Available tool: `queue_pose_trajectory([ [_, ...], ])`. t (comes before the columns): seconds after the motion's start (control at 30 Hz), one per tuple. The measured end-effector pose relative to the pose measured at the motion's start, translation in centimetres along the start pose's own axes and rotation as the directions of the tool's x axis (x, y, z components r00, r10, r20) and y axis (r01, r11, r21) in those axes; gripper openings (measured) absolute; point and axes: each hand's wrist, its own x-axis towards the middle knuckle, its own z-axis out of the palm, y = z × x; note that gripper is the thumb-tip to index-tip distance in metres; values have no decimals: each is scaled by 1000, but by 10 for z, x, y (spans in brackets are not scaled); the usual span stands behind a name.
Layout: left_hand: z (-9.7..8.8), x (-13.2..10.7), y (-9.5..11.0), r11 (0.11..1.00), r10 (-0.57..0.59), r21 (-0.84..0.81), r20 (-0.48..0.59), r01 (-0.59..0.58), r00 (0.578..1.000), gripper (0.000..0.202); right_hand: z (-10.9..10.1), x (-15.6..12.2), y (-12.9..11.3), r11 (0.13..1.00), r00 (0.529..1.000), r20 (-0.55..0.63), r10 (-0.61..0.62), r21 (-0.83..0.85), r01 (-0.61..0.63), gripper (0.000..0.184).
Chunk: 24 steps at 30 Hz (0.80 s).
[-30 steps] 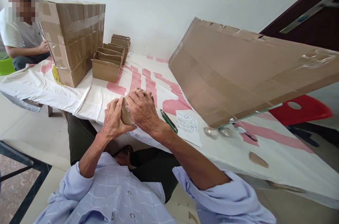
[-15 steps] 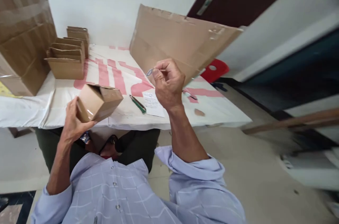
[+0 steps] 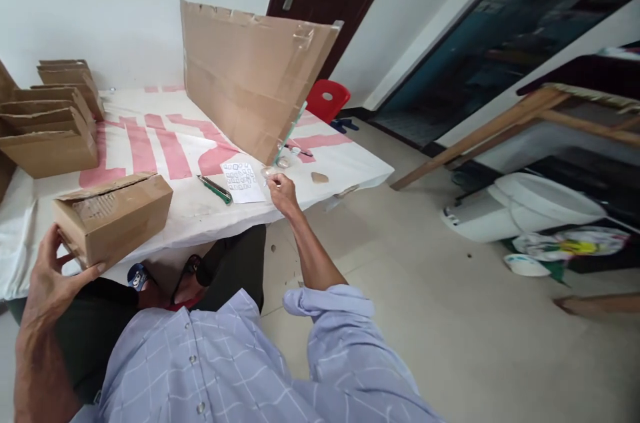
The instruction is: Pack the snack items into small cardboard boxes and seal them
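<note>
My left hand (image 3: 53, 283) grips the left end of a closed cardboard box (image 3: 127, 223), thumb along the near side and fingers round the end. The box lies tilted at the table's front edge, with a gap along its top flaps. Over to the right, my right hand (image 3: 283, 195) is low at the tabletop, its fingertips pinched together. What they hold is too small to make out. A small clear, shiny item (image 3: 283, 161) lies just beyond the fingers. Left of that hand are a white paper sheet (image 3: 250, 193) with rows of small dark-outlined shapes and a green utility knife (image 3: 215, 189).
A large cardboard sheet (image 3: 250, 76) stands upright on the cloth-covered table (image 3: 200, 219). Several open cardboard boxes (image 3: 50, 149) stand at the left. A brown scrap (image 3: 319, 177) lies near the right edge. Beyond are a red stool (image 3: 327, 101) and a white bucket (image 3: 540, 203).
My right hand has come down from above the paper to the tabletop right of it; the small oval piece it pinched no longer shows clearly. The box has turned in my left hand. The view swung right.
</note>
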Motion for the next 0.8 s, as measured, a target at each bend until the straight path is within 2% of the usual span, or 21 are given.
queue_pose_trajectory([
  [0.07,-1,2,7,992,-53,-109,56,59,997,112,5,-1,12,1000,1000,16,21,-22,-21,5],
  [0.17,-1,6,15,982,-82,-162,61,91,995,113,14,1,23,998,997,66,32,-62,-28,7],
  [0.37,-1,11,19,982,-89,-158,88,102,992,108,32,17,28,986,988,154,26,-166,0,14],
  [0.47,-1,12,17,980,-108,-160,82,120,991,112,36,24,31,976,983,179,31,-219,9,15],
  [0.63,-1,12,9,986,-91,-131,105,104,990,105,40,33,38,955,977,209,42,-297,22,18],
  [0.8,-2,12,6,989,-87,-113,107,99,990,107,45,42,42,933,973,221,63,-360,21,20],
])
